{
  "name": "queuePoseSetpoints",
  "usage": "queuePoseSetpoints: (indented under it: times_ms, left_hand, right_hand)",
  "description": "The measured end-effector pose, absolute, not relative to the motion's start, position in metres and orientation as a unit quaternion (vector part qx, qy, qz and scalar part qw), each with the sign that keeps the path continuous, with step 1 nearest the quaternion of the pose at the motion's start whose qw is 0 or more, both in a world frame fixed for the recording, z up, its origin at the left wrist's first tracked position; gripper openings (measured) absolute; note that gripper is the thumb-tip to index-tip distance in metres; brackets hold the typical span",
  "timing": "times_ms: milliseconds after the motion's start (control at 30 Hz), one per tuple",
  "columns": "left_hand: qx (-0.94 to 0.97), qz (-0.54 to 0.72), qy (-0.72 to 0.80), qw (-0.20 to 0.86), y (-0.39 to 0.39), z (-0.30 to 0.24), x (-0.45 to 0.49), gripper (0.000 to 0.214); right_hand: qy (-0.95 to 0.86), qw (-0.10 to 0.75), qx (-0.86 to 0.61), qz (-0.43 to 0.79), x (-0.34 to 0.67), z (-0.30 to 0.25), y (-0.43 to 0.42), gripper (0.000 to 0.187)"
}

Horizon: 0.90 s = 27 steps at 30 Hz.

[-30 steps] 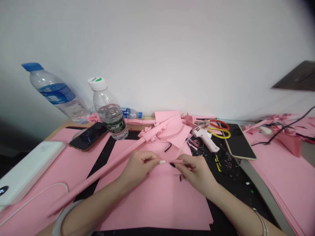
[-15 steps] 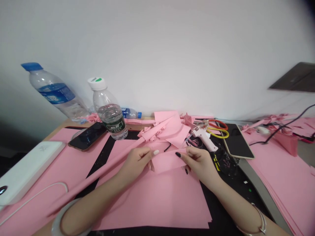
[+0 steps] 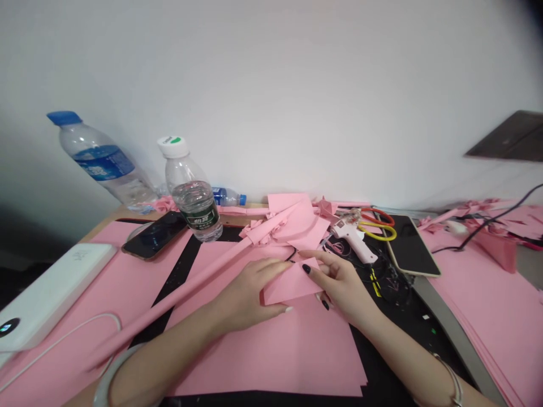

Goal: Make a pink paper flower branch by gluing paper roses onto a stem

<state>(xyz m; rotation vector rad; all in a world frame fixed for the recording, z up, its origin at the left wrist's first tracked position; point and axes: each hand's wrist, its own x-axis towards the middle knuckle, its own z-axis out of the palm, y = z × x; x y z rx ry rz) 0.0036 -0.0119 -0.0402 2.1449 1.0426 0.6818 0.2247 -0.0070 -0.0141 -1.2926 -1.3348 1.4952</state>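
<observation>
A small rectangle of pink paper is held between both hands, tilted, above larger pink sheets. My right hand pinches its right end, with the thumb on the front and other fingers behind. My left hand is around the left end, fingers along the top edge and thumb under the lower edge; part of the paper is hidden there. Just beyond lie a long rolled pink paper tube and folded pink paper pieces. A white glue gun rests right of them.
On the left are a white power bank, a phone and two upright bottles, a small one and a larger one. To the right lie yellow-handled scissors, a tablet, cables and stacked pink sheets. A wall closes the back.
My left hand has shifted from a thumb-and-finger pinch at the paper's left end to reaching around it, thumb now below. The right hand keeps its pinch while the paper tilts.
</observation>
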Motion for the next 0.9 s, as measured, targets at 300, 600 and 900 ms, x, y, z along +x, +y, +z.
queuePoseSetpoints:
  times_ms: [300,600,900]
  left_hand:
    - [0.761,0.307,0.41,0.397,-0.007,-0.033,0.005,0.072]
    - [0.725,0.357,0.4,0.432,-0.007,-0.026,0.008,0.057]
    - [0.658,0.384,0.431,0.483,-0.009,-0.022,0.006,0.038]
  right_hand:
    - [-0.536,0.377,-0.388,0.648,0.228,-0.018,-0.006,0.092]
    - [-0.548,0.326,-0.438,0.634,0.222,-0.006,-0.009,0.085]
    - [-0.548,0.361,-0.468,0.592,0.223,-0.014,-0.004,0.07]
